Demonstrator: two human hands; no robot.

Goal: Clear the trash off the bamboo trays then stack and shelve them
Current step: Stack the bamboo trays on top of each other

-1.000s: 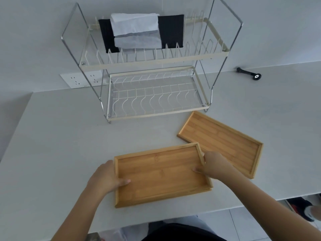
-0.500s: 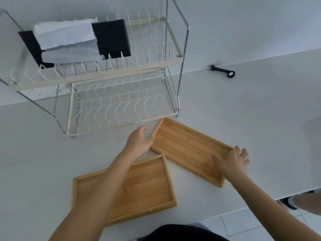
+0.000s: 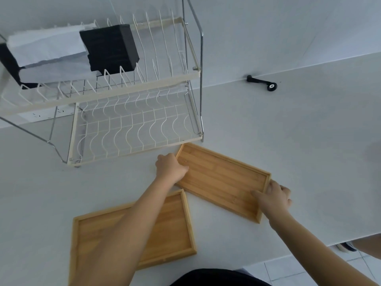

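Both hands on the far bamboo tray [image 3: 222, 178], just in front of the dish rack [image 3: 136, 124]; lift pending.

Left hand [image 3: 170, 168] clamps one short rim, right hand [image 3: 275, 196] the opposite. Advise a level lift onto the near bamboo tray [image 3: 171, 230], rims aligned. Both trays rectangular, smooth-grained, shallow-lipped, bare.

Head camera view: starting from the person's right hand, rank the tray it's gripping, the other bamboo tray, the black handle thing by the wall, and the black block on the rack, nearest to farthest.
From the right hand:
1. Far tray, gripped at its right end.
2. Near tray, to the left, at the counter's front.
3. Black handle, beyond, by the wall.
4. Black block, far left on the rack's upper shelf.
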